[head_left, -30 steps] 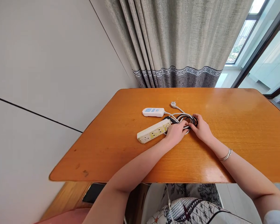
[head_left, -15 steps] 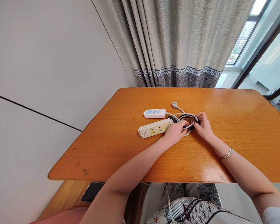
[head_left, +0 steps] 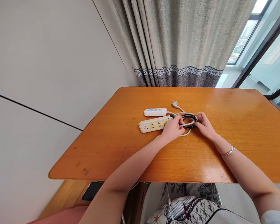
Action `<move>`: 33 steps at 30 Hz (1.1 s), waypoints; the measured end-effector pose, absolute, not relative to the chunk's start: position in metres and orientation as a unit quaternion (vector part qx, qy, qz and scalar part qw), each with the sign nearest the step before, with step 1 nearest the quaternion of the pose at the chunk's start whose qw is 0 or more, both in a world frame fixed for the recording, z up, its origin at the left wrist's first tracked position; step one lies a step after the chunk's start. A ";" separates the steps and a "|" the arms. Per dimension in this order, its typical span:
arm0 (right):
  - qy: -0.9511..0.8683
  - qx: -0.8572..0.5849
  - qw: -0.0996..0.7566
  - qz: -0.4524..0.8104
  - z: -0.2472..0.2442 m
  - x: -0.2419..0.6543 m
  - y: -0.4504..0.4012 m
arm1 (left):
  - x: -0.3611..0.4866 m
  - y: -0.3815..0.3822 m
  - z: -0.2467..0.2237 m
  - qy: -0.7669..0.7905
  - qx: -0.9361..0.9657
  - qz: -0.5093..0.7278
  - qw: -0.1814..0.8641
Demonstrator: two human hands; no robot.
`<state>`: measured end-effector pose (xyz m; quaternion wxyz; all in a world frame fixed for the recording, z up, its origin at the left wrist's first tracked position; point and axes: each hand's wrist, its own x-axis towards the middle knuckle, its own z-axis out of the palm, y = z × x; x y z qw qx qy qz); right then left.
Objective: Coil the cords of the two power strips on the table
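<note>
On the wooden table (head_left: pixel 95 149) lie two power strips: a smaller white one with blue labels (head_left: pixel 155 112) and, nearer me, a larger yellowed one (head_left: pixel 151 125). To their right is a coil of black and white cables (head_left: pixel 189 115). My left hand (head_left: pixel 174 127) is closed on the left side of the cables, over the right end of the yellowed strip. My right hand (head_left: pixel 204 126) pinches the right side of the coil between thumb and fingers. A white plug (head_left: pixel 175 104) rests on the table behind the coil.
A grey patterned curtain (head_left: pixel 177 46) hangs behind the table's far edge. A pale panelled wall (head_left: pixel 49 62) borders the left side. Windows stand at the right. A dark flat object (head_left: pixel 92 191) lies below the table's near edge at left.
My left hand has shifted slightly left and up along the cables. The yellowed strip's near end has swung a little upward. My right hand stays at the coil's right side.
</note>
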<state>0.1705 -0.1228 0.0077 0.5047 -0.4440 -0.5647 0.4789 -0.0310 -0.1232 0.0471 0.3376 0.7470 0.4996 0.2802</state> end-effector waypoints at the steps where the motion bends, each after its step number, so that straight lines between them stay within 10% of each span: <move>1: -0.566 -0.441 0.506 0.479 0.009 0.170 -0.123 | -0.033 -0.123 0.049 0.498 0.743 0.276 0.352; 20: -0.415 -0.430 0.670 0.440 0.013 0.185 -0.115 | -0.039 -0.146 0.050 0.185 0.949 0.186 0.175; 26: -0.443 -0.369 0.692 0.434 0.032 0.175 -0.129 | -0.045 -0.128 0.040 0.308 0.872 0.367 0.101; 33: -0.489 -0.284 0.645 0.514 0.041 0.161 -0.145 | -0.047 -0.118 0.054 0.353 0.902 0.225 0.107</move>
